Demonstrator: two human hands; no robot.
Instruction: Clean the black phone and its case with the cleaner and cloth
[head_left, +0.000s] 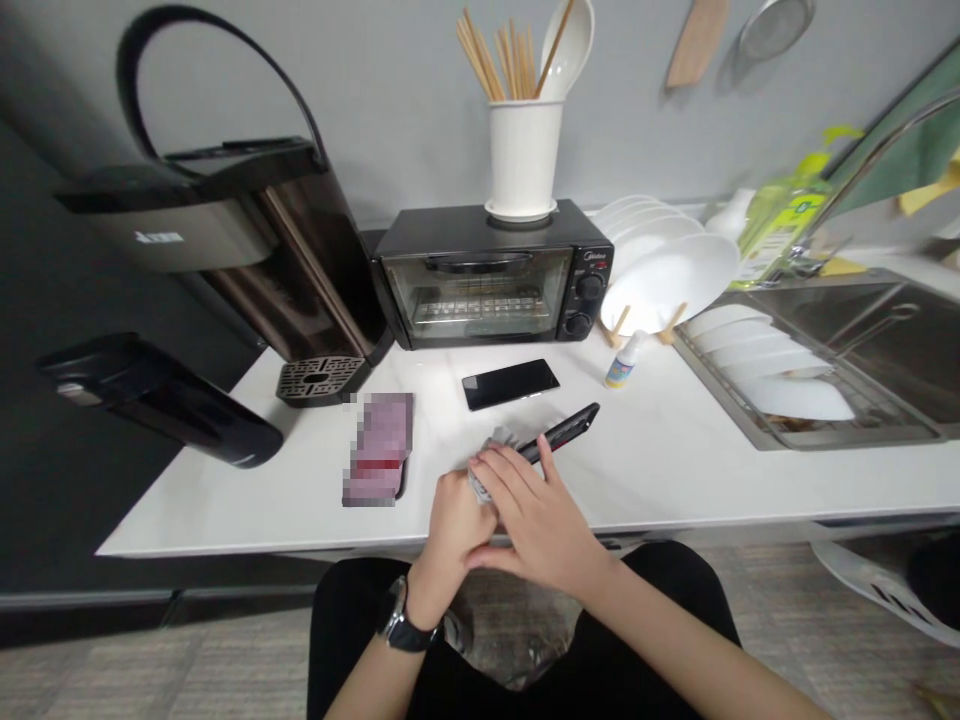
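Over the front edge of the counter, my left hand (455, 520), with a watch on its wrist, is closed around the near end of a dark phone (568, 430). That end is hidden by my hands. The phone is tilted nearly edge-on, its far end pointing right. My right hand (544, 525) lies across the phone and the left fingers, pressing a crumpled grey cloth (480, 487) against it. Beyond them, a second black phone (511, 384) lies flat on the counter. A pinkish-purple item (381, 447), blurred by pixels, lies to the left. A small spray bottle (625, 362) stands to the right.
A toaster oven (480, 262) carries a white cup (525, 155) of chopsticks and a spoon. At left stand a large dark dispenser (300, 240) and a black flask (172, 405). White plates (664, 275) stand beside the sink (750, 400). The white counter (247, 515) ends before my knees.
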